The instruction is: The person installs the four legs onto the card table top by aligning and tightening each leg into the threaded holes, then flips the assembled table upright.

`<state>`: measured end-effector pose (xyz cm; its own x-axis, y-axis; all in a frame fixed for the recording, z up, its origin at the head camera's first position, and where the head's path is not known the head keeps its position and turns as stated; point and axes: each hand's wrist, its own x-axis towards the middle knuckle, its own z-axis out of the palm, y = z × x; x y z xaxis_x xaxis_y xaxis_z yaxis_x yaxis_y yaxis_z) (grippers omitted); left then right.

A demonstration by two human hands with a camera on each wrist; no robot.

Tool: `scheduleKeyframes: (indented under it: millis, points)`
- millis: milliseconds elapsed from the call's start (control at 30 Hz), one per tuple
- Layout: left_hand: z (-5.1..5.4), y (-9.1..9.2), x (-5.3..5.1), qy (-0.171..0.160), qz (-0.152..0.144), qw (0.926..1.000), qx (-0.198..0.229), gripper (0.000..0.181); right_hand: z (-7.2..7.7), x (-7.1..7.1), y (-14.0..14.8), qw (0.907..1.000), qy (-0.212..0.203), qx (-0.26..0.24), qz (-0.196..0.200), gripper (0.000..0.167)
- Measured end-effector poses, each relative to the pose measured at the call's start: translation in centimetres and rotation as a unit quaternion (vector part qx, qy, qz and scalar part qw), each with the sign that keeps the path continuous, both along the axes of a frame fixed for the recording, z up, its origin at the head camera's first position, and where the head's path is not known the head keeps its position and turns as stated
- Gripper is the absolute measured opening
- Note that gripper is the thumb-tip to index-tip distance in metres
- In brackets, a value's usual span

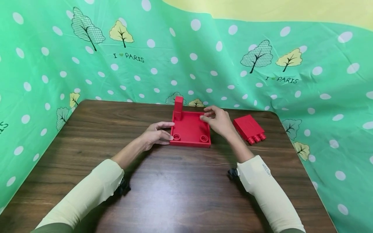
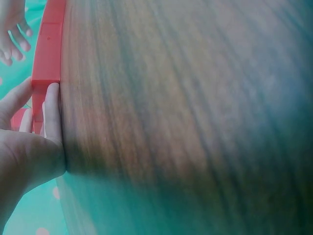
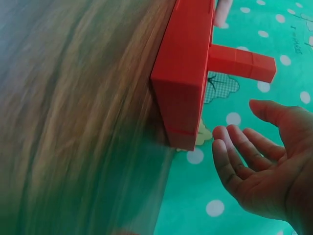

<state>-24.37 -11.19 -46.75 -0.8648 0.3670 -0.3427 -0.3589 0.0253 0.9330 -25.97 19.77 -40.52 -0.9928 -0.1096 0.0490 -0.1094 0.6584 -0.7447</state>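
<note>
A shallow red tray (image 1: 190, 129) with raised walls lies on the table. Round sockets show in its corners, among them a front-left socket (image 1: 176, 137) and a front-right socket (image 1: 204, 138). At its back-left corner a square red post (image 1: 178, 108) stands upright. My left hand (image 1: 155, 133) holds the tray's left side near the front corner; the left wrist view shows thumb and fingers against the edge (image 2: 47, 49). My right hand (image 1: 218, 121) hovers at the back-right corner, partly hiding the socket there. In the right wrist view its loosely bent fingers (image 3: 249, 152) hold nothing.
Right of the tray lies a bundle of red pieces (image 1: 248, 126) with round pegs pointing toward the front. The dark wooden table (image 1: 163, 187) ends at the back against a green dotted cloth (image 1: 186, 64), which also hangs at both sides.
</note>
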Motion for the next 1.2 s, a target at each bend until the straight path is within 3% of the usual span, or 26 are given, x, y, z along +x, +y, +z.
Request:
scheduleKeyframes:
  millis: [533,1200]
  points:
    - [0.5,0.3,-0.1,0.002,-0.002,0.9999,-0.010,0.072,0.4,1.2,5.3,0.9985,-0.002,0.050,-0.022,0.045]
    - [0.1,0.0,-0.1,-0.003,0.002,1.0000,-0.009,0.072,0.6,2.4,10.6,0.9932,-0.006,0.101,-0.059,0.044]
